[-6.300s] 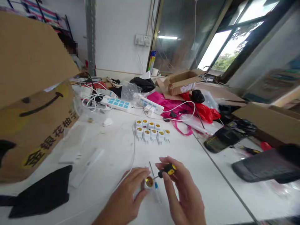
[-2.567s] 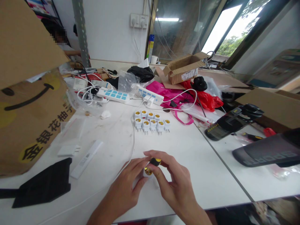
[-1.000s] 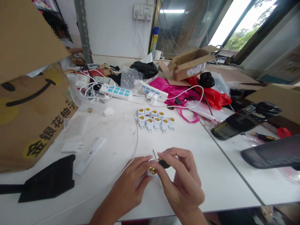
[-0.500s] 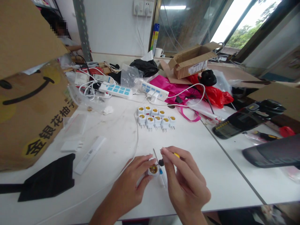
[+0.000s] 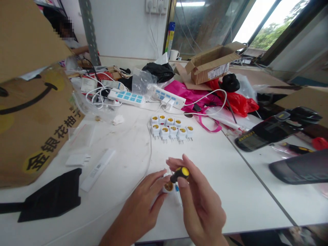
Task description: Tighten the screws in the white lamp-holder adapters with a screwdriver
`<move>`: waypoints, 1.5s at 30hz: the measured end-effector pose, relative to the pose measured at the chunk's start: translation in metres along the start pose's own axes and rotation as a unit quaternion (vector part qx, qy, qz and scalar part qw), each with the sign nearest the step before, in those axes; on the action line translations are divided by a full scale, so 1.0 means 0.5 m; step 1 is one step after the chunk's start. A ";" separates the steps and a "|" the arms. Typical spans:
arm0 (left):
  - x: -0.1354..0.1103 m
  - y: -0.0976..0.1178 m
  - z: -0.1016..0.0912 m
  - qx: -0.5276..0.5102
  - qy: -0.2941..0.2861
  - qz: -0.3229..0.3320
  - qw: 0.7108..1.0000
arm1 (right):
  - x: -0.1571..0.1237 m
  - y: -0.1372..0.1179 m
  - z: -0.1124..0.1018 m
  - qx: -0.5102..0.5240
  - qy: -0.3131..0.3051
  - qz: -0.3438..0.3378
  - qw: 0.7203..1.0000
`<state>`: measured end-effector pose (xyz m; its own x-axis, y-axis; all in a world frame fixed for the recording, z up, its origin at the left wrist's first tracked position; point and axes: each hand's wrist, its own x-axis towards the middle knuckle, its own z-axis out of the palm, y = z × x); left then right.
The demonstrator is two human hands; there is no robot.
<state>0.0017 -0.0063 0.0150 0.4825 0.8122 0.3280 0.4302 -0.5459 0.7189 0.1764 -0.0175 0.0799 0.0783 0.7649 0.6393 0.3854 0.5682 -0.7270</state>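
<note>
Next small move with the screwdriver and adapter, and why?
Probably a gentle turn of the screwdriver, with the left hand holding the adapter steady: the right hand has the handle right over the adapter. The tip is hidden, so check its seating first.

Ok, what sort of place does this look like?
Probably an electrical assembly or repair workbench: rows of white lamp-socket adapters, a power strip and a yellow-and-black screwdriver all suggest it.

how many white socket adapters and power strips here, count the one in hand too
socket adapters on the table: 9
socket adapter in the left hand: 1
power strips: 2
total: 12
</note>
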 end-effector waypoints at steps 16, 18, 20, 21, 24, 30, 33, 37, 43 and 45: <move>-0.001 -0.008 0.005 -0.031 0.008 -0.009 0.999 | -0.010 0.012 -0.029 -0.022 -0.016 0.011 1.000; 0.001 -0.006 0.004 -0.034 0.007 -0.009 0.999 | -0.012 0.018 -0.024 -0.029 0.000 -0.008 1.000; 0.004 -0.004 0.003 -0.034 0.001 -0.010 0.999 | -0.017 0.020 -0.018 -0.007 0.005 0.016 1.000; 0.005 -0.003 0.002 -0.032 0.000 -0.010 0.999 | -0.020 0.019 -0.016 0.016 0.003 0.037 0.999; 0.007 -0.003 0.002 -0.023 0.007 -0.010 1.000 | -0.025 0.014 -0.021 0.062 -0.008 0.090 0.994; 0.009 -0.003 0.000 -0.017 0.008 0.000 1.000 | -0.020 0.020 -0.036 0.035 -0.030 0.062 0.997; 0.008 -0.002 -0.001 -0.013 0.007 0.004 1.000 | -0.022 0.022 -0.036 0.075 0.024 0.065 0.995; 0.005 -0.003 -0.002 0.009 0.013 0.012 1.000 | -0.017 0.027 -0.064 0.079 0.156 0.102 0.979; 0.013 0.004 -0.004 0.062 0.005 0.042 0.997 | -0.020 0.077 -0.155 0.116 0.336 0.205 0.912; 0.016 0.006 -0.003 0.073 0.007 0.059 0.996 | -0.038 0.099 -0.178 0.131 0.344 0.236 0.899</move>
<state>0.0055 -0.0011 0.0208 0.5259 0.7432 0.4137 0.4779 -0.6605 0.5791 0.2759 -0.0311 0.0542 0.7621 0.6215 0.1814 -0.0626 0.3497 -0.9348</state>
